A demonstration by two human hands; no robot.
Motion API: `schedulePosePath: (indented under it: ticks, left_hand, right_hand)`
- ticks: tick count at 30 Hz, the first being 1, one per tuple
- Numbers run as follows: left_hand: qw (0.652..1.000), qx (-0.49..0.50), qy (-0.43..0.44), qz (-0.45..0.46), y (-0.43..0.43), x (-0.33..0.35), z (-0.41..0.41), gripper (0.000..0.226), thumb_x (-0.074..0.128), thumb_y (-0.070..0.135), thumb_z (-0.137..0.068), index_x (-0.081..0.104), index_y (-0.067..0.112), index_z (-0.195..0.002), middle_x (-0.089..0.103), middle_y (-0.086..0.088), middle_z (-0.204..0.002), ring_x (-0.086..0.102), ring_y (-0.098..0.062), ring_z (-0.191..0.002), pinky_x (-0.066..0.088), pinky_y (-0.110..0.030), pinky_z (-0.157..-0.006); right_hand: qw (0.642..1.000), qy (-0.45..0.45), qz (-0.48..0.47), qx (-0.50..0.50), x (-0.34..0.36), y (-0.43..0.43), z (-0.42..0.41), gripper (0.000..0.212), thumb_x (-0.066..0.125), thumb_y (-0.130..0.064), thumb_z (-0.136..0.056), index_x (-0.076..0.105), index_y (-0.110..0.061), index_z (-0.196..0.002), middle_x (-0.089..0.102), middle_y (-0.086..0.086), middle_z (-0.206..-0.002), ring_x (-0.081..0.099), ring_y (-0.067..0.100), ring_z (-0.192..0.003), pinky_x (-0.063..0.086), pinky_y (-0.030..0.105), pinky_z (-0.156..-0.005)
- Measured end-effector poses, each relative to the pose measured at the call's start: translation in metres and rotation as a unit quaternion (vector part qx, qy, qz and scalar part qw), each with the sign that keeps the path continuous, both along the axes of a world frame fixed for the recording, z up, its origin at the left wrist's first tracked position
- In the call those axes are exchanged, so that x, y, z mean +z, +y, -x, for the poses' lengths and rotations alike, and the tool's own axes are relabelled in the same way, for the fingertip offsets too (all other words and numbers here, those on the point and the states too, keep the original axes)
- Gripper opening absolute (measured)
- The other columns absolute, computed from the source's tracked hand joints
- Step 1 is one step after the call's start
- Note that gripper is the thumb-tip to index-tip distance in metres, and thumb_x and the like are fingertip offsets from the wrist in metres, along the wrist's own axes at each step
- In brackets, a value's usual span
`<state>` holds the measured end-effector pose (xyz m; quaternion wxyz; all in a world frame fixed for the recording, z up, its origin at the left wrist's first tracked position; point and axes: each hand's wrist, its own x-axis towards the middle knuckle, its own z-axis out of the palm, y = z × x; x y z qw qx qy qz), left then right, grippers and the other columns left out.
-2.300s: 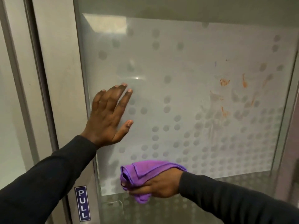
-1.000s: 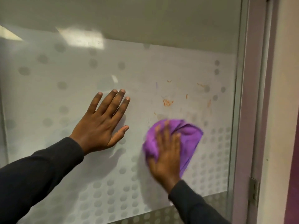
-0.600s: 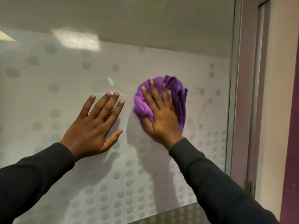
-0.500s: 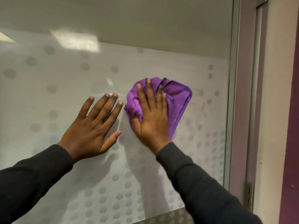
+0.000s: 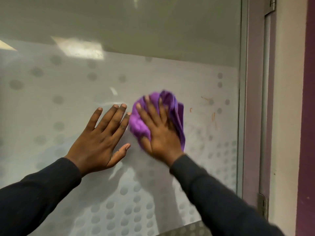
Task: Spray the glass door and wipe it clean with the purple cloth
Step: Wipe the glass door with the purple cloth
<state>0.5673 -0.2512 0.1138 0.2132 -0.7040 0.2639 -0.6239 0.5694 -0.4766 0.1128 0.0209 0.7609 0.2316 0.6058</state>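
Note:
The glass door (image 5: 81, 86) fills the view, frosted with rows of grey dots. My right hand (image 5: 160, 132) presses the crumpled purple cloth (image 5: 173, 106) flat against the glass, fingers spread over it. My left hand (image 5: 100, 142) lies flat on the pane just left of the cloth, fingers apart, holding nothing. A few thin orange smears (image 5: 213, 114) remain on the glass to the right of the cloth. No spray bottle is in view.
The metal door frame (image 5: 242, 99) runs down the right side, with a hinge (image 5: 263, 206) low down. Beyond it stand a pale wall and a dark purple strip (image 5: 308, 116) at the far right.
My right hand has wiped the cloth up from the lower glass over the orange smears, then slid it left and slightly down beside my left hand. Most central smears are gone.

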Motion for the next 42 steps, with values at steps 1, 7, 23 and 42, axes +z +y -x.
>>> schedulePosePath:
  ticks: [1,7,23,42]
  left_hand:
    - [1.0,0.002,0.002,-0.001,0.0,0.0,0.0,0.081,0.029,0.057,-0.099,0.023,0.003,-0.159,0.013,-0.021,-0.168,0.016,-0.036,-0.156,0.019,-0.057,-0.123]
    - [1.0,0.005,0.005,-0.001,0.0,0.0,0.0,0.08,0.026,0.057,-0.099,0.02,0.005,-0.16,0.013,-0.02,-0.168,0.016,-0.035,-0.156,0.017,-0.056,-0.124]
    - [1.0,0.003,0.005,0.0,-0.001,0.0,0.001,0.079,0.025,0.054,-0.1,0.017,0.004,-0.161,0.013,-0.022,-0.168,0.019,-0.038,-0.154,0.017,-0.056,-0.123]
    - [1.0,-0.02,0.02,0.003,-0.002,0.0,0.003,0.08,0.023,0.053,-0.099,0.016,0.002,-0.16,0.012,-0.024,-0.167,0.017,-0.04,-0.154,0.012,-0.057,-0.123]
  right_hand:
    - [1.0,-0.009,0.003,-0.005,0.027,-0.002,0.0,0.07,0.031,-0.05,-0.101,0.022,-0.015,-0.162,0.013,0.012,-0.17,0.004,0.039,-0.157,0.002,0.058,-0.127]
    - [0.997,-0.018,-0.075,0.009,0.065,0.0,0.0,0.068,0.03,-0.046,-0.102,0.023,-0.013,-0.161,0.014,0.013,-0.17,0.006,0.033,-0.158,0.006,0.054,-0.128]
    - [1.0,0.014,-0.018,-0.007,-0.02,-0.025,0.002,0.072,0.034,-0.048,-0.1,0.017,-0.016,-0.162,0.011,0.013,-0.171,0.003,0.034,-0.158,-0.004,0.052,-0.127]
    - [0.892,-0.01,-0.45,-0.035,0.006,-0.026,0.005,0.077,0.032,-0.051,-0.095,0.021,-0.015,-0.162,0.013,0.011,-0.17,0.018,0.039,-0.155,0.009,0.052,-0.126]
